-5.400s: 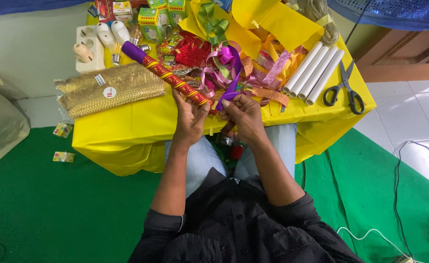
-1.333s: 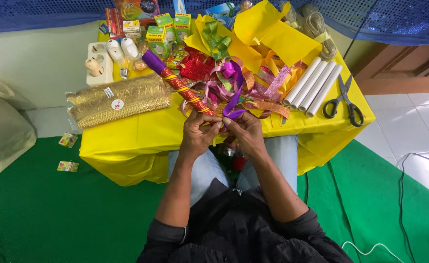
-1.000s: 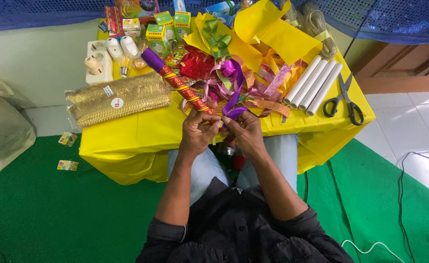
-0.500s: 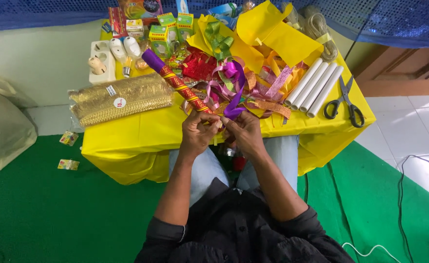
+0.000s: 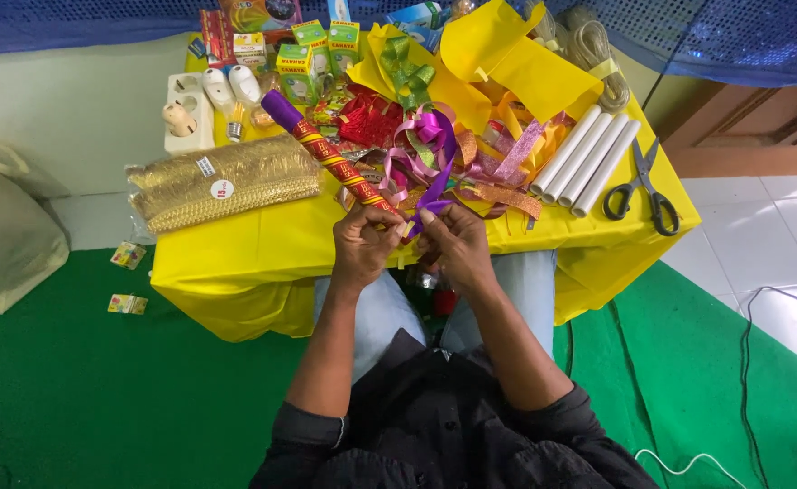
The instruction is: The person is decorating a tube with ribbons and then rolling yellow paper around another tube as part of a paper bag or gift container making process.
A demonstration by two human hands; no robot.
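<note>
A long stick (image 5: 324,150) wrapped in red and gold bands with a purple tip slants from the table's back left down to my hands. My left hand (image 5: 362,246) grips its near end at the table's front edge. Right beside it, my right hand (image 5: 453,245) pinches a purple ribbon (image 5: 437,178) that runs up into a heap of pink, purple and glittery ribbons (image 5: 471,158). The two hands nearly touch where ribbon meets stick.
The yellow-covered table (image 5: 262,244) also carries a gold trim packet (image 5: 220,184), three white rolls (image 5: 588,154), black scissors (image 5: 638,186), a white socket block (image 5: 187,113), bulbs, small green boxes (image 5: 321,45), yellow paper (image 5: 516,59) and twine. Green carpet lies around; cables trail at the right.
Over five seconds my hands drew together at the stick's near end. In the last second the right hand lifted the purple ribbon a little along the stick.
</note>
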